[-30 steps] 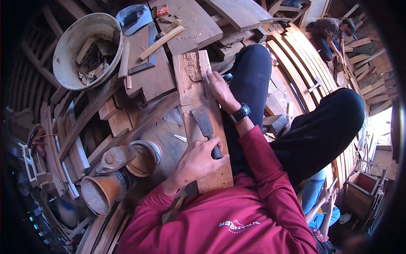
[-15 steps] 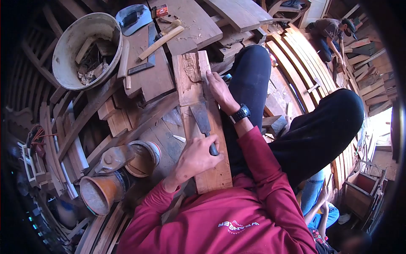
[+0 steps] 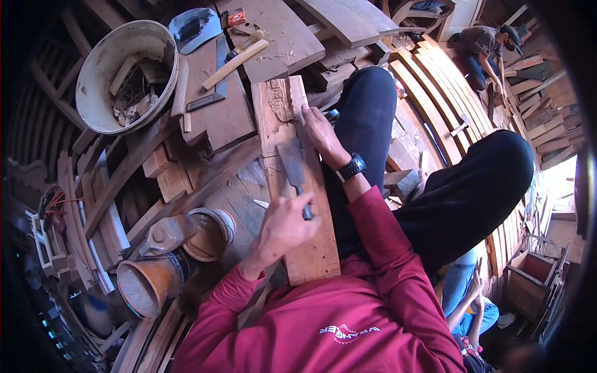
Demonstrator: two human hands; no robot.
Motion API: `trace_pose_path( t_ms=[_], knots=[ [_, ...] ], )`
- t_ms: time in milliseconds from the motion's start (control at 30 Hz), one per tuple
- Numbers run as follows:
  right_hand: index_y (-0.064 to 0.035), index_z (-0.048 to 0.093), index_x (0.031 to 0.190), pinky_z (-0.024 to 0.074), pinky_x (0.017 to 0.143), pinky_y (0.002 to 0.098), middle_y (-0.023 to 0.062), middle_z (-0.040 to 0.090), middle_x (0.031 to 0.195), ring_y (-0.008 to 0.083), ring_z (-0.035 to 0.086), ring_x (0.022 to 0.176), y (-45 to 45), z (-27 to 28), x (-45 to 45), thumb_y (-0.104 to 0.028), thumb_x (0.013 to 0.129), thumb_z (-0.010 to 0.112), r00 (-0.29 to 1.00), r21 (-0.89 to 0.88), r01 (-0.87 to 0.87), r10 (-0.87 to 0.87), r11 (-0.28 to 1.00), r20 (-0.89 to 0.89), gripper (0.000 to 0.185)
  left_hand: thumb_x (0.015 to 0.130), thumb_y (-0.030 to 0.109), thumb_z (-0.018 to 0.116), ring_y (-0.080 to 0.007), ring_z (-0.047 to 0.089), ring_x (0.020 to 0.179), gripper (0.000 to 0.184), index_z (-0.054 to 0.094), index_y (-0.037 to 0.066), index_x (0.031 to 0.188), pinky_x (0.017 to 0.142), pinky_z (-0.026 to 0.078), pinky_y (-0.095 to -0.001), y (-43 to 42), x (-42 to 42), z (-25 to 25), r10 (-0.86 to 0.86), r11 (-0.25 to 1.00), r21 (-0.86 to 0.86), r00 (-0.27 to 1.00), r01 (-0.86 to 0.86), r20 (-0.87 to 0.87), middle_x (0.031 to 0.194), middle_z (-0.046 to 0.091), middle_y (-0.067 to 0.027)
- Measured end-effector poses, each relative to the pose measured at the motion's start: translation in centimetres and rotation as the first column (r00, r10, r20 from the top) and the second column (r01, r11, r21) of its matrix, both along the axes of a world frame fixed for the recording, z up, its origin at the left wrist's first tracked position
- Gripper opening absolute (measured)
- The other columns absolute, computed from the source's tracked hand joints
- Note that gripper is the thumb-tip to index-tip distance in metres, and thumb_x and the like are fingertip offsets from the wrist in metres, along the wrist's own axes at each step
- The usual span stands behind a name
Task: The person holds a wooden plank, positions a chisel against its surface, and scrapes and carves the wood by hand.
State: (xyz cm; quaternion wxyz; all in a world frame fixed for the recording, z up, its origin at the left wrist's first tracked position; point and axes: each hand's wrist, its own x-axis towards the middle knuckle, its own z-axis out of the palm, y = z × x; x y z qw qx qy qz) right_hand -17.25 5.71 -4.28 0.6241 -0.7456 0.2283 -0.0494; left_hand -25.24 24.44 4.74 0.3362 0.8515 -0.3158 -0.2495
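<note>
A long wooden board (image 3: 311, 255) lies lengthwise between my body and my raised knee, with a rough carved hollow (image 3: 280, 102) near its far end. My left hand (image 3: 286, 227) is closed around the dark handle of a wide flat chisel (image 3: 290, 163). The blade lies over the board's face and points toward the hollow. My right hand (image 3: 323, 137), below a black wristwatch (image 3: 353, 166), grips the board's right edge beside a pale raised strip (image 3: 298, 93). Part of its fingers is hidden behind the wood.
A white bucket (image 3: 87, 84) with wood scraps stands at upper left. A cap (image 3: 194, 28), a try square (image 3: 208, 101) and a wooden-handled tool (image 3: 239, 62) lie on planks. A hammer (image 3: 460, 124) rests at right; a person (image 3: 488, 53) works beyond it.
My left hand and the chisel have slid slightly away from me along the board, with the blade now closer to the hollow. My right hand keeps its place on the edge.
</note>
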Motion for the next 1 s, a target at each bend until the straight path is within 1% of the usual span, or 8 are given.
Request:
trace_pose_path(
  t_ms=[67,133,267,333,400,667,800,1000],
  knots=[
    [0.0046,0.054,0.107,0.0440,0.092,0.0465,0.0318,0.063,0.107,0.0444,0.060,0.104,0.1,-0.2,0.2,-0.056,0.104,0.032,1.000,0.019,0.006,-0.006,1.000,-0.028,0.064,0.078,0.019,0.071,-0.0410,0.067,0.067,0.021,0.060,0.003,0.084,0.066,0.053,-0.0441,0.6,0.6,0.6,0.058,0.998,-0.012,0.997,-0.057,0.046,0.065,0.061,-0.0189],
    [0.0046,0.054,0.107,0.0443,0.091,0.0460,0.0313,0.063,0.107,0.0438,0.060,0.104,0.1,0.0,0.2,-0.056,0.104,0.032,1.000,-0.014,0.026,-0.026,1.000,-0.005,0.064,0.078,0.018,0.071,-0.0416,0.067,0.070,0.020,0.061,0.003,0.085,0.066,0.053,-0.0438,0.8,0.7,2.2,0.032,0.999,0.023,0.998,-0.031,-0.049,0.066,0.062,-0.0196],
    [0.0049,0.054,0.109,0.0442,0.092,0.0460,0.0311,0.063,0.108,0.0430,0.061,0.105,0.2,0.4,-0.1,-0.056,0.104,0.032,1.000,-0.003,0.023,-0.023,1.000,-0.009,0.065,0.078,0.017,0.071,-0.0422,0.067,0.072,0.019,0.060,0.003,0.085,0.066,0.053,-0.0444,0.5,1.1,0.1,0.028,1.000,0.008,0.998,-0.028,-0.048,0.068,0.062,-0.0204],
    [0.0050,0.054,0.109,0.0442,0.092,0.0459,0.0310,0.063,0.107,0.0426,0.061,0.104,0.1,0.2,0.0,-0.056,0.104,0.032,1.000,0.004,0.017,-0.016,1.000,-0.024,0.065,0.079,0.016,0.070,-0.0426,0.067,0.073,0.019,0.060,0.002,0.085,0.066,0.053,-0.0444,0.3,2.0,-0.6,0.076,0.996,-0.046,0.993,-0.072,0.093,0.068,0.062,-0.0211],
    [0.0051,0.054,0.109,0.0442,0.092,0.0459,0.0309,0.063,0.107,0.0423,0.061,0.104,-0.1,0.1,0.2,-0.056,0.104,0.032,0.999,0.015,0.013,-0.012,1.000,-0.039,0.065,0.078,0.016,0.070,-0.0427,0.066,0.071,0.018,0.059,0.002,0.083,0.065,0.052,-0.0439,0.5,2.0,0.2,0.084,0.996,-0.044,0.992,-0.081,0.090,0.068,0.061,-0.0210],
    [0.0050,0.053,0.104,0.0444,0.090,0.0464,0.0323,0.063,0.105,0.0447,0.060,0.104,0.1,0.5,0.0,-0.056,0.104,0.034,0.999,0.028,0.018,-0.017,0.999,-0.044,0.064,0.086,0.030,0.074,-0.0408,0.062,0.062,0.034,0.056,0.002,0.077,0.059,0.046,-0.0431,0.2,1.7,0.8,0.077,0.997,0.010,0.995,-0.078,0.057,0.060,0.054,-0.0201],
    [0.0047,0.053,0.104,0.0445,0.089,0.0468,0.0320,0.063,0.103,0.0450,0.060,0.101,0.1,-0.3,0.3,-0.056,0.104,0.034,0.999,-0.004,0.035,-0.035,0.999,-0.019,0.064,0.085,0.030,0.074,-0.0400,0.062,0.061,0.035,0.056,0.002,0.076,0.058,0.046,-0.0432,0.5,1.9,1.4,0.062,0.998,0.012,0.991,-0.063,0.116,0.059,0.054,-0.0198],
    [0.0038,0.052,0.102,0.0446,0.088,0.0470,0.0325,0.062,0.101,0.0449,0.060,0.098,0.2,-0.2,0.2,-0.056,0.104,0.034,1.000,-0.021,0.030,-0.031,0.999,-0.003,0.062,0.086,0.028,0.074,-0.0394,0.064,0.062,0.030,0.061,0.001,0.079,0.059,0.048,-0.0419,1.1,0.8,0.4,-0.081,0.996,-0.044,0.997,0.081,0.002,0.062,0.057,-0.0204]
  ],
)
